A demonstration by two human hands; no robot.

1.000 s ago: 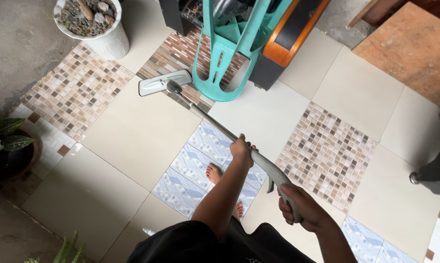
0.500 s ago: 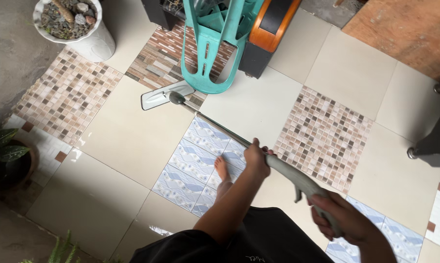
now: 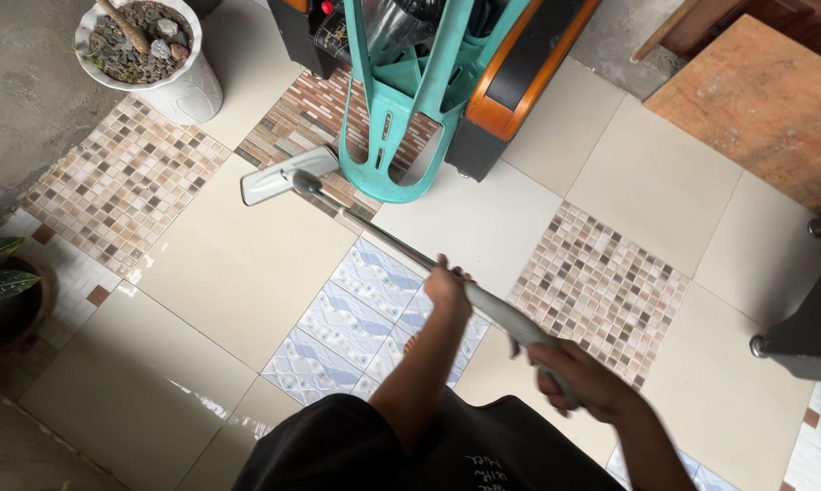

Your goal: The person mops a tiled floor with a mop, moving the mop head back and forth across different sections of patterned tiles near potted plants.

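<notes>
I hold a flat mop with a grey handle (image 3: 374, 233) and a pale rectangular head (image 3: 285, 175). My left hand (image 3: 448, 289) grips the handle at mid-length. Lower down, my right hand (image 3: 581, 380) is closed round the grey grip end with its trigger. The mop head lies flat on the tiled floor (image 3: 237, 264), beside the foot of a teal plastic frame (image 3: 394, 136). Wet streaks shine on the cream tile near my body.
A white pot with stones (image 3: 156, 55) stands at the top left. A dark potted plant (image 3: 1, 291) is at the left edge. A black and orange object (image 3: 510, 82) sits behind the teal frame. A brown board (image 3: 765, 100) lies top right, a dark castor leg (image 3: 792, 341) at right.
The mop head has slid up and left toward the teal frame's foot. Both hands shifted slightly with the handle, and the view moved a little.
</notes>
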